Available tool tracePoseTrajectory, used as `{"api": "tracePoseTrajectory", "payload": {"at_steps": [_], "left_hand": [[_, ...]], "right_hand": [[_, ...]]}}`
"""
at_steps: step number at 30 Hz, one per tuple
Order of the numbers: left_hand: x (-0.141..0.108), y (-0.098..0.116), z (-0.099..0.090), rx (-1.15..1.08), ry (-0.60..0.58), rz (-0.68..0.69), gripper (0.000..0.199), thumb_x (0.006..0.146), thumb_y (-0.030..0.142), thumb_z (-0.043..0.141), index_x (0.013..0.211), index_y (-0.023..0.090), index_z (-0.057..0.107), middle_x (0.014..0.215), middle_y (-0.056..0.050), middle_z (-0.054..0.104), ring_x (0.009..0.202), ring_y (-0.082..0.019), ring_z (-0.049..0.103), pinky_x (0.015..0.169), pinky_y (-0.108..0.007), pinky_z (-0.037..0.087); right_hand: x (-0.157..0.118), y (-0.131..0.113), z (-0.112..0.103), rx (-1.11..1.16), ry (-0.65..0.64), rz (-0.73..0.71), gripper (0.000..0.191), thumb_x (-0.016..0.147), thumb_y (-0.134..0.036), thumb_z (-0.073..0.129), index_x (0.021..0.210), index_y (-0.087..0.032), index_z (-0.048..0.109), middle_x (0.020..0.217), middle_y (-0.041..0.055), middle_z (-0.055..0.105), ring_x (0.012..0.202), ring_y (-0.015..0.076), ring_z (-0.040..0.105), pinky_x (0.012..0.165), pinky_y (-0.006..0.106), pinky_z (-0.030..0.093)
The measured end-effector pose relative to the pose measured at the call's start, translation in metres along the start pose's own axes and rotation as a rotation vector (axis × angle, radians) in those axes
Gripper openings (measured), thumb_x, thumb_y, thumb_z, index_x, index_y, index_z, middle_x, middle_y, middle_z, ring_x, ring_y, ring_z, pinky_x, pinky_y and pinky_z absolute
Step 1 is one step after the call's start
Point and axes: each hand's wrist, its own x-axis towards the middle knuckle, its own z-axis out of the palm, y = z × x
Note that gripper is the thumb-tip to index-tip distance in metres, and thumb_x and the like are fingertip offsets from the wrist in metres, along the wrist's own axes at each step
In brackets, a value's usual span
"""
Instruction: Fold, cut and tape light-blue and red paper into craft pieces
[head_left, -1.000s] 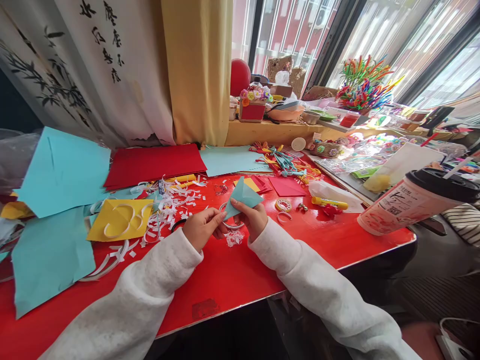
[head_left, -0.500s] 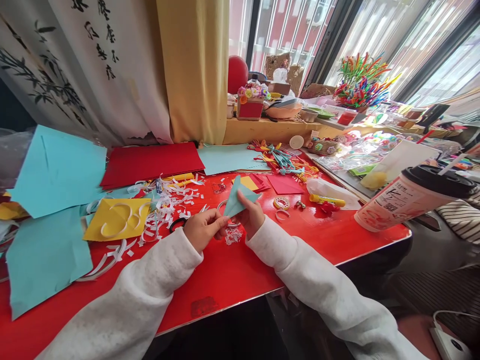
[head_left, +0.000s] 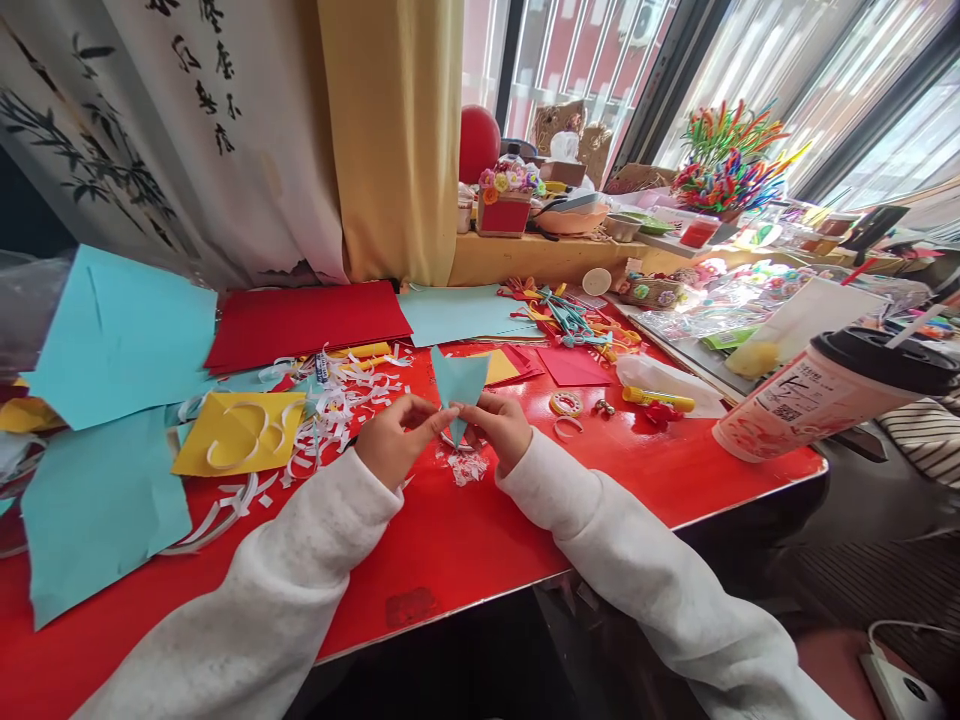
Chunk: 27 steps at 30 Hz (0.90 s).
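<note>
A small folded piece of light blue paper [head_left: 460, 380] is held up over the red table [head_left: 480, 540], its wide edge at the top and its narrow point downward. My left hand [head_left: 401, 432] pinches it at the lower left between thumb and fingers. On the other side, my right hand [head_left: 502, 428] grips the lower right with thumb and fingertips. Both thumbs nearly meet near the narrow end. Below the paper lies a small heap of white paper scraps [head_left: 468, 467]. A round ring-like object behind the hands is mostly hidden.
Large blue sheets [head_left: 105, 520], a yellow square [head_left: 240, 432] and white paper strips [head_left: 337, 400] lie left. Red sheets [head_left: 307, 325] are stacked behind. To the right are a yellow glue stick [head_left: 658, 399], a tape roll [head_left: 565, 404] and a lidded drink cup [head_left: 787, 400] near the edge.
The folded paper has turned so its wide edge faces up and its point down. My right hand has shifted from its upper right side down to the lower end, close to my left thumb.
</note>
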Motion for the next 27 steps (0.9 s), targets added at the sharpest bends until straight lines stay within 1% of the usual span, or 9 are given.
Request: {"api": "tracePoseTrajectory", "payload": {"at_steps": [2, 6, 14, 18, 20, 22, 24, 25, 27], "left_hand": [[0.002, 0.0, -0.003, -0.067, 0.081, -0.016, 0.032, 0.059, 0.043, 0.059, 0.075, 0.016, 0.055, 0.071, -0.002, 0.059, 0.062, -0.013, 0.053, 0.052, -0.022, 0.041], [0.004, 0.001, -0.007, -0.15, 0.039, -0.069, 0.035, 0.059, 0.044, 0.059, 0.075, 0.013, 0.058, 0.063, -0.002, 0.058, 0.051, -0.01, 0.048, 0.05, -0.023, 0.04], [0.002, 0.001, -0.002, -0.188, 0.145, -0.084, 0.03, 0.056, 0.043, 0.061, 0.061, 0.014, 0.057, 0.047, 0.004, 0.05, 0.044, -0.008, 0.043, 0.044, -0.021, 0.034], [0.007, -0.003, -0.008, -0.171, 0.107, -0.104, 0.03, 0.057, 0.044, 0.06, 0.061, 0.014, 0.056, 0.046, 0.004, 0.049, 0.04, -0.007, 0.042, 0.041, -0.021, 0.033], [0.013, -0.003, -0.019, -0.14, 0.152, -0.102, 0.032, 0.061, 0.046, 0.056, 0.064, 0.014, 0.056, 0.05, 0.002, 0.051, 0.04, -0.008, 0.043, 0.042, -0.022, 0.035], [0.018, 0.0, -0.033, -0.078, 0.325, -0.014, 0.036, 0.065, 0.049, 0.05, 0.075, 0.015, 0.058, 0.066, -0.002, 0.058, 0.05, -0.011, 0.051, 0.047, -0.024, 0.04], [0.02, 0.006, -0.044, 0.152, 0.509, 0.228, 0.037, 0.066, 0.046, 0.052, 0.09, 0.018, 0.056, 0.087, -0.005, 0.06, 0.076, -0.016, 0.055, 0.065, -0.028, 0.042], [0.019, 0.009, -0.047, 0.293, 0.497, 0.388, 0.04, 0.065, 0.044, 0.054, 0.097, 0.02, 0.054, 0.097, -0.005, 0.058, 0.089, -0.019, 0.051, 0.076, -0.031, 0.039], [0.017, 0.013, -0.046, 0.56, 0.334, 0.663, 0.035, 0.066, 0.04, 0.056, 0.097, 0.024, 0.055, 0.104, -0.003, 0.056, 0.103, -0.022, 0.044, 0.092, -0.039, 0.024]], "right_hand": [[-0.002, -0.002, 0.002, -0.101, -0.071, -0.018, 0.021, 0.064, -0.034, 0.057, 0.061, -0.014, 0.056, 0.037, -0.0058, 0.045, 0.032, 0.0054, 0.04, 0.034, 0.018, 0.03], [-0.005, -0.003, 0.006, -0.19, -0.172, -0.01, 0.022, 0.061, -0.035, 0.06, 0.064, -0.013, 0.057, 0.041, -0.0052, 0.049, 0.035, 0.0056, 0.045, 0.035, 0.017, 0.033], [-0.007, -0.009, 0.007, -0.224, -0.324, 0.117, 0.029, 0.065, -0.041, 0.054, 0.069, -0.012, 0.059, 0.041, -0.0031, 0.052, 0.029, 0.0058, 0.044, 0.029, 0.017, 0.029], [-0.006, -0.006, 0.005, -0.202, -0.329, 0.109, 0.028, 0.065, -0.039, 0.055, 0.067, -0.011, 0.058, 0.049, -0.0022, 0.053, 0.029, 0.0026, 0.038, 0.03, 0.017, 0.026], [-0.004, -0.006, 0.004, -0.213, -0.32, 0.126, 0.028, 0.064, -0.038, 0.056, 0.069, -0.011, 0.057, 0.052, -0.0018, 0.053, 0.03, 0.0012, 0.034, 0.031, 0.017, 0.025], [-0.003, -0.006, 0.003, -0.262, -0.302, 0.148, 0.027, 0.064, -0.037, 0.056, 0.07, -0.011, 0.057, 0.051, -0.002, 0.051, 0.032, 0.0013, 0.033, 0.032, 0.018, 0.024], [-0.002, -0.006, 0.001, -0.35, -0.284, 0.136, 0.026, 0.064, -0.037, 0.056, 0.066, -0.011, 0.057, 0.048, -0.0031, 0.047, 0.035, 0.0022, 0.033, 0.034, 0.018, 0.023], [-0.001, -0.006, 0.0, -0.401, -0.286, 0.117, 0.026, 0.064, -0.037, 0.057, 0.063, -0.011, 0.056, 0.046, -0.004, 0.043, 0.036, 0.0025, 0.032, 0.034, 0.018, 0.023], [-0.001, -0.008, -0.002, -0.485, -0.327, 0.059, 0.025, 0.063, -0.036, 0.057, 0.057, -0.012, 0.054, 0.043, -0.0053, 0.037, 0.037, 0.0028, 0.031, 0.036, 0.019, 0.023]]}}
